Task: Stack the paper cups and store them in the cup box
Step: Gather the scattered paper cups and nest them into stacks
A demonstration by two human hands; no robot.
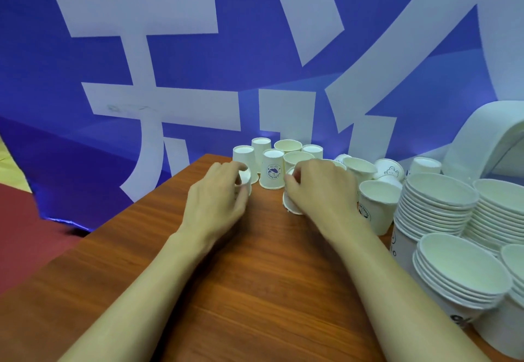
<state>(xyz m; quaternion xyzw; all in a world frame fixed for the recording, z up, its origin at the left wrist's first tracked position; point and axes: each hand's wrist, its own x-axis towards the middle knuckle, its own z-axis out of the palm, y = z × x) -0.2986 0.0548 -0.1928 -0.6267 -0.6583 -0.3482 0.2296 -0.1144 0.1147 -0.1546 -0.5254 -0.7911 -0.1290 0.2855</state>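
Several white paper cups (272,173) stand upside down or upright in a cluster at the far end of the wooden table (241,290). My left hand (218,194) curls round an upside-down cup (245,178) at the cluster's left side. My right hand (320,188) grips another upside-down cup (290,204), whose rim rests on the table. Tall stacks of nested cups (436,208) stand at the right, with a nearer stack (459,273) beside them. No cup box is recognisable in view.
A blue banner (198,63) with large white characters hangs right behind the table. A white curved object (490,134) rises at the far right. The table's left edge drops to a red floor (25,228).
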